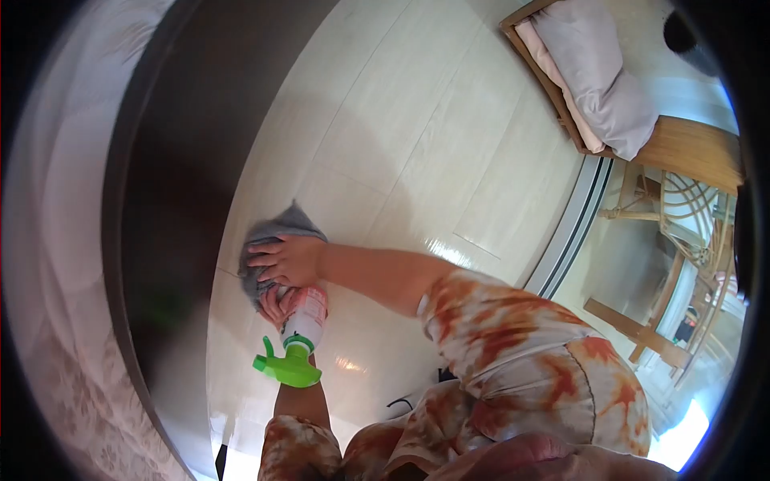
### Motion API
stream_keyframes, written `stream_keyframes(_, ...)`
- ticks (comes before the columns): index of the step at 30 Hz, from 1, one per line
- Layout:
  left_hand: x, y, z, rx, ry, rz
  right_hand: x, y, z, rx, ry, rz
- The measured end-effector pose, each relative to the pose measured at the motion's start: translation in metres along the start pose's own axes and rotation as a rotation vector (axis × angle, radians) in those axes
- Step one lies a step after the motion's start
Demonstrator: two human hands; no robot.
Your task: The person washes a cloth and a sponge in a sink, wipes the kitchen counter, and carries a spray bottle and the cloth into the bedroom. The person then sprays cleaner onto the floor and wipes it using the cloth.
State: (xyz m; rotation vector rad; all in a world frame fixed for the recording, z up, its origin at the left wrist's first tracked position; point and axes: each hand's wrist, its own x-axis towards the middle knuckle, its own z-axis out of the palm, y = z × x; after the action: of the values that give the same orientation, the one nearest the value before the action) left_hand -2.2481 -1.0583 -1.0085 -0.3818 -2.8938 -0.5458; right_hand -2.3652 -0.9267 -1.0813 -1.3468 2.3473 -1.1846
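Note:
A grey cloth point(297, 219) lies bunched on the pale floor at the left of the head view. My right hand point(290, 260) rests on top of it, with its fingers spread and partly sunk in the fabric. Just below, my left hand point(275, 305) is closed around a white and red spray bottle point(305, 314). The bottle's green trigger head points toward my body. My left fingertips are close to the cloth's lower edge, and the bottle hides part of this hand.
A dark panel point(192, 128) borders the floor on the left, beside pale patterned fabric point(56, 321). At upper right, cushions point(589, 72) rest in a wooden frame. A metal door track point(568, 236) crosses the right side, with rattan furniture point(682, 208) beyond.

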Motion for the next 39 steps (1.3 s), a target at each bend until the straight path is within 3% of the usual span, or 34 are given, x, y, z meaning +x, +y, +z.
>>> stream_keyframes(1, 0.002, 0.001, -0.008, 0.018, -0.061, -0.005, 0.006, -0.010, -0.071, -0.124, -0.030, -0.081)
stream_keyframes(3, 0.006, 0.004, -0.011, 0.036, -0.087, 0.008, 0.017, 0.034, -0.128, -0.289, -0.039, -0.082)
stream_keyframes(7, 0.008, 0.005, -0.011, 0.052, -0.106, 0.010, -0.001, 0.139, -0.288, -0.549, 0.086, 0.474)
stream_keyframes(8, 0.007, 0.003, -0.011, 0.052, -0.103, 0.022, -0.018, 0.166, -0.314, -0.590, 0.272, 0.584)
stream_keyframes(10, 0.007, -0.001, -0.008, 0.060, -0.096, 0.042, -0.041, 0.152, -0.393, -0.487, 0.050, 1.075)
stream_keyframes(12, 0.009, -0.005, -0.008, 0.074, -0.089, 0.061, -0.086, 0.176, -0.407, -0.479, 0.296, 1.216)
stream_keyframes(16, 0.007, -0.009, -0.001, 0.084, -0.048, 0.083, -0.206, 0.155, -0.388, -0.529, 0.382, 1.386)
stream_keyframes(17, 0.005, -0.008, -0.001, 0.088, -0.041, 0.084, -0.262, 0.160, -0.357, -1.003, 0.604, 1.099)
stream_keyframes(18, 0.004, -0.008, 0.001, 0.089, -0.029, 0.084, -0.308, 0.134, -0.343, -0.960, 0.635, 1.073)
stream_keyframes(21, -0.002, -0.008, 0.007, 0.085, 0.014, 0.081, -0.455, 0.048, -0.289, -0.891, 0.727, 1.336)
stream_keyframes(23, -0.002, -0.008, 0.006, 0.076, 0.026, 0.077, -0.517, 0.031, -0.254, -1.064, 0.825, 1.484)
stream_keyframes(24, -0.001, -0.008, 0.004, 0.120, 0.000, 0.091, -0.503, 0.033, -0.261, -1.070, 0.823, 1.477)
stream_keyframes(26, 0.002, -0.002, -0.005, 0.162, -0.034, 0.112, -0.443, 0.047, -0.274, -0.946, 0.838, 1.806)
stream_keyframes(27, 0.007, 0.006, -0.008, 0.154, -0.045, 0.092, -0.411, 0.063, -0.274, -1.057, 0.694, 1.524)
stream_keyframes(28, 0.011, 0.011, -0.010, 0.145, -0.055, 0.073, -0.340, 0.073, -0.277, -1.066, 0.791, 1.430)
stream_keyframes(29, 0.013, 0.012, -0.010, 0.139, -0.058, 0.085, -0.281, 0.088, -0.273, -1.040, 0.728, 1.293)
stream_keyframes(31, 0.013, 0.014, -0.009, 0.096, -0.014, 0.069, -0.158, 0.105, -0.248, -0.857, 0.701, 1.137)
stream_keyframes(33, 0.009, 0.012, -0.013, 0.125, -0.067, 0.084, -0.071, 0.080, -0.233, -0.477, 0.502, 0.948)
stream_keyframes(34, 0.010, 0.012, -0.013, 0.163, -0.096, 0.095, -0.048, 0.068, -0.220, -0.550, 0.410, 0.800)
stream_keyframes(35, 0.013, 0.017, -0.013, 0.144, -0.080, 0.076, -0.058, 0.069, -0.215, -0.551, 0.414, 0.813)
stream_keyframes(37, 0.015, 0.016, -0.014, 0.143, -0.088, 0.111, -0.080, 0.067, -0.206, -0.451, 0.407, 0.540)
stream_keyframes(39, 0.013, 0.017, -0.016, 0.155, -0.087, 0.121, -0.147, 0.056, -0.237, -0.512, 0.309, 0.716)
